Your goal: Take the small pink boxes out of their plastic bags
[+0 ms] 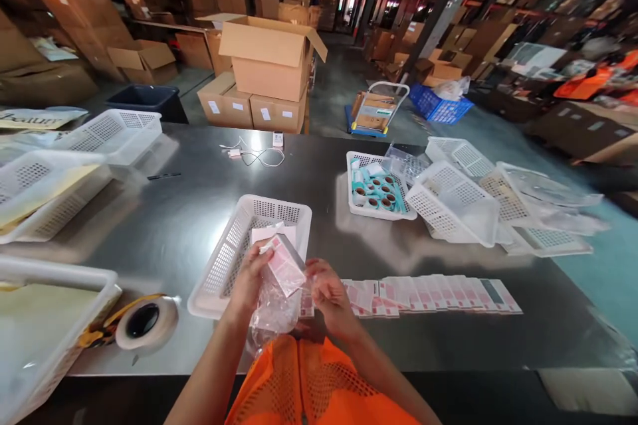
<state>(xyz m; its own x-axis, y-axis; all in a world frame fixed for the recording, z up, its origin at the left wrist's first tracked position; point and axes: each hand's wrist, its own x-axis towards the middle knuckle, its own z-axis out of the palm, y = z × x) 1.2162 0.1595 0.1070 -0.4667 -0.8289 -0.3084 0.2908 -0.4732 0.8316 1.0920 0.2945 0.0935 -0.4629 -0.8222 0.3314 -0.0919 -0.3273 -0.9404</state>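
My left hand (252,279) grips a stack of pink-and-white printed cards (285,267), held tilted over a white perforated basket (224,246). Crumpled clear plastic wrap (274,309) hangs below the stack, near my body. My right hand (329,295) is beside the stack's right corner, its fingers curled in a pinch; what lies between them is too small to make out. White packets (282,234) lie in the basket behind the stack. A row of overlapping pink-and-white cards (438,293) stretches along the table to the right of my right hand.
A basket of teal rolls (356,202) and stacked white baskets (453,202) stand at the right. A tape roll (147,323) lies front left, near more baskets (94,272). A charger cable (259,158) lies at the table's far side. Cartons (269,73) stand beyond.
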